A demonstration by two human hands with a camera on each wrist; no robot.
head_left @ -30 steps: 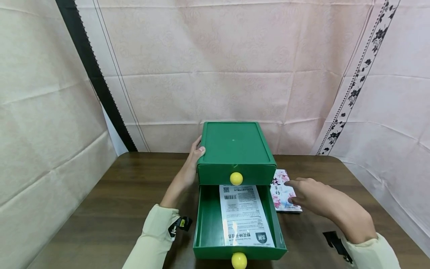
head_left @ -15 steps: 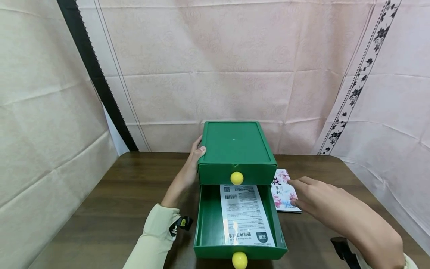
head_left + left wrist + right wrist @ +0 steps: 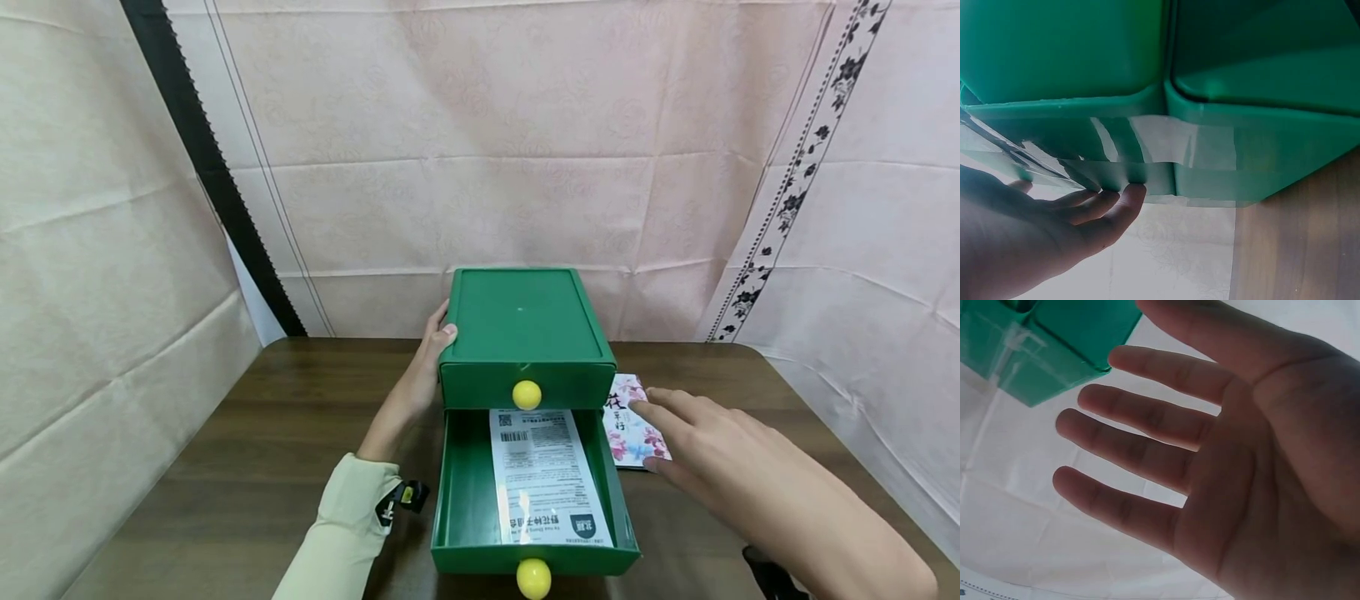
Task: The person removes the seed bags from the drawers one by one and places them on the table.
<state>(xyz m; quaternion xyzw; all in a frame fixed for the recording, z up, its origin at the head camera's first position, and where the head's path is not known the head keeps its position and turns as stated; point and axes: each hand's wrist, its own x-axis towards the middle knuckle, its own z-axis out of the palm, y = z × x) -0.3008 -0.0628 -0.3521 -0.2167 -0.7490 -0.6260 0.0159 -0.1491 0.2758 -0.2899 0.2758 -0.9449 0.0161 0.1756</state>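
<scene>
A green two-drawer storage box (image 3: 525, 321) with yellow knobs stands on the table; its lower drawer (image 3: 465, 500) is pulled out. Inside that drawer lies a white printed packet (image 3: 546, 479), its lettering upside down in the head view. My left hand (image 3: 420, 371) rests against the box's left side, and in the left wrist view its fingertips (image 3: 1134, 192) touch the taped green wall. To the right of the box lies a booklet with a pink and blue floral cover (image 3: 630, 425). My right hand (image 3: 705, 442) is over its right edge, fingers spread and holding nothing.
The wooden table (image 3: 300, 467) runs back to a pale cloth hanging (image 3: 487, 150) right behind the box. A cloth with a black floral stripe (image 3: 795, 200) hangs along the right side. Each wrist wears a dark strap.
My right forearm has swung further into view, and the right hand has turned with its fingers spreading over the booklet. Left hand, box and packet stay where they were.
</scene>
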